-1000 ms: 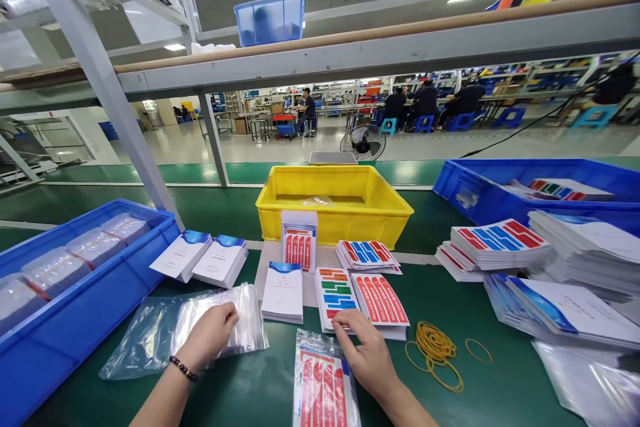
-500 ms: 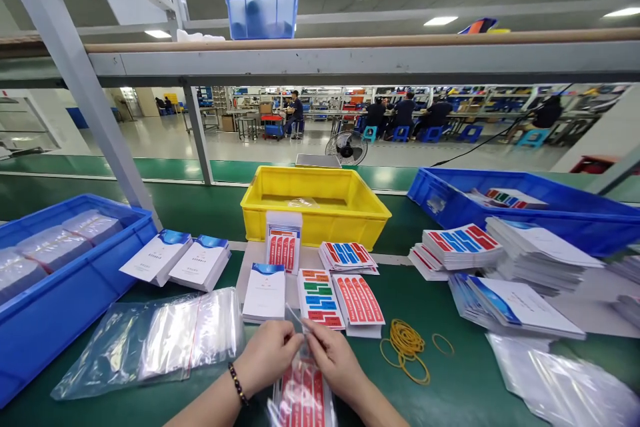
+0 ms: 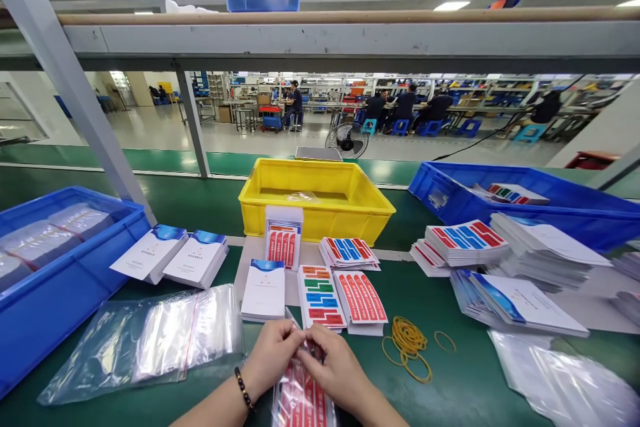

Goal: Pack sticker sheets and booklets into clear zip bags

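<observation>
Both hands meet at the top end of a clear plastic bag [image 3: 304, 395] with red-and-white printed cards inside, low in the middle of the view. My left hand [image 3: 274, 355], with a dark beaded bracelet at the wrist, pinches the bag's end. My right hand [image 3: 334, 361] is closed on the same end, its fingertips against the left ones. Just beyond them lie a stack of white booklets [image 3: 263, 290], a stack of multicoloured cards [image 3: 321, 297] and a stack of red-striped cards [image 3: 361, 300]. Behind these, packed cards [image 3: 283, 239] stand upright against a yellow bin.
The yellow bin [image 3: 315, 221] stands at the centre back. Blue bins [image 3: 75, 293] flank the bench left and right. Clear bags [image 3: 185, 340] lie at left, rubber bands [image 3: 407, 340] at right, near piled booklets [image 3: 530, 303]. A metal shelf beam [image 3: 320, 39] crosses above.
My right fingers have closed in over the bag's end beside the left ones. The camera view has tilted slightly downward. The stacks around have stayed in place.
</observation>
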Demonstrator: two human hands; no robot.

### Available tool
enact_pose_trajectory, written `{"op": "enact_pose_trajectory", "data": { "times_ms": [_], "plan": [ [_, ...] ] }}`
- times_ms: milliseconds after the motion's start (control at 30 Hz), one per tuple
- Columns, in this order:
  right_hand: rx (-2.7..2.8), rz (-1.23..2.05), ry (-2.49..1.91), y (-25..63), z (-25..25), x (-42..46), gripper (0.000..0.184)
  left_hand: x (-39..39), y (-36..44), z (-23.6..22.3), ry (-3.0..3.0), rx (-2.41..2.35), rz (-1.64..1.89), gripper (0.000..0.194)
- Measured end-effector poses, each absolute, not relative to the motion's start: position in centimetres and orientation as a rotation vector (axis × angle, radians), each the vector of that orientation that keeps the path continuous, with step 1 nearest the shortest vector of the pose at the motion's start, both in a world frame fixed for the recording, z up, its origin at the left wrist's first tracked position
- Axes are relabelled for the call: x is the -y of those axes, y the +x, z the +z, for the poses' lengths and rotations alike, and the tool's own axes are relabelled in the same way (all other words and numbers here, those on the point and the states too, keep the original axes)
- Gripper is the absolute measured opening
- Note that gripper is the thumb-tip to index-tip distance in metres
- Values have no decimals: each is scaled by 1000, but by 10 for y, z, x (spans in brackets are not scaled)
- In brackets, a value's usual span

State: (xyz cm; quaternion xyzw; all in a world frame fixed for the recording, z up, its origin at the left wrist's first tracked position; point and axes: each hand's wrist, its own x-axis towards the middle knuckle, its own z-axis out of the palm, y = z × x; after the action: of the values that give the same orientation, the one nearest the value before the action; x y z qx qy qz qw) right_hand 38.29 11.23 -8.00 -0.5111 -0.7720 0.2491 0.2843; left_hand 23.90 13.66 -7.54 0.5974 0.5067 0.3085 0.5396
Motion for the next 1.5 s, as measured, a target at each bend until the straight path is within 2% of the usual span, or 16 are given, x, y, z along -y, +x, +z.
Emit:
{"op": "enact_pose_trajectory", "data": {
  "times_ms": [100,167,367,500,667,833,1033,1333,1400,1500],
  "plan": [
    [2008,747,-1352,383,-82,-114,22,-134,238,-76,1434,-1191,715,30],
    [1990,783,-1320,384,-83,-115,24,-133,238,-75,1453,-1175,687,31],
    [1956,903,-1320,386,-81,-114,5,-132,235,-74,1457,-1115,680,15],
    [1957,909,-1278,387,-80,-115,10,-132,233,-71,1485,-1104,679,9],
    [2002,874,-1273,387,-81,-116,13,-131,234,-70,1548,-1138,663,26],
    [2086,670,-1350,385,-85,-115,30,-129,236,-70,1682,-1214,577,27],
    [2112,325,-1481,377,-91,-112,27,-130,237,-67,1718,-1259,525,22],
    [2062,-130,-1405,385,-88,-120,29,-129,236,-71,1615,-1191,510,19],
    [2027,-132,-1390,390,-83,-122,29,-128,236,-72,1568,-1177,555,20],
    [2067,-19,-1242,389,-73,-117,14,-132,235,-73,1462,-1174,635,22]
  ]
}}
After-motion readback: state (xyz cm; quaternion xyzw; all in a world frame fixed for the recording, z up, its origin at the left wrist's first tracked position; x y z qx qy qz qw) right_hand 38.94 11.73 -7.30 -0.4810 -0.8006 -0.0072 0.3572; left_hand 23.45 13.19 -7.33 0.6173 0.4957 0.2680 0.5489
